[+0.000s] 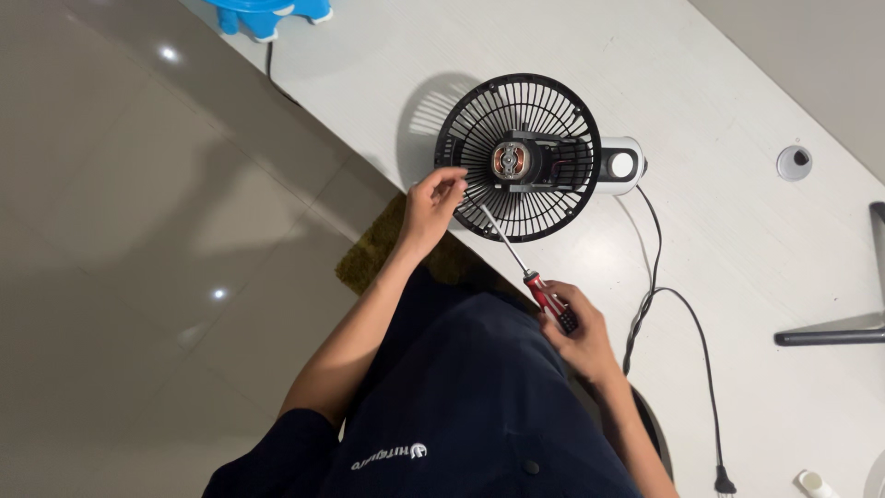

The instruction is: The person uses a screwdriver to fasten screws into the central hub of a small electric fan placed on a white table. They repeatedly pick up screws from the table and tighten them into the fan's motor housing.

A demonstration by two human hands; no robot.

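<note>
A small black round plastic fan guard with radial ribs (479, 198), its copper-wound motor (510, 161) exposed at the centre, lies on the pale grey worktop (737, 249) near the front edge. The left hand (430, 207) pinches the guard's rim with thumb and fingertips closed on it. The right hand (576, 330) is clamped round the red-and-black handle of a long-shafted screwdriver (521, 266), whose tip reaches in among the ribs below the motor.

The likeliest trouble is the tip skating off a screw head and jabbing the copper windings or a thin rib, since the shaft comes in at a slant. The left hand's fingers sit close to the tip's line, so a slip could catch them. The guard is only steadied at one side and could rotate or slide. The black power cord (650, 295) trails by the right wrist and could snag.
</note>
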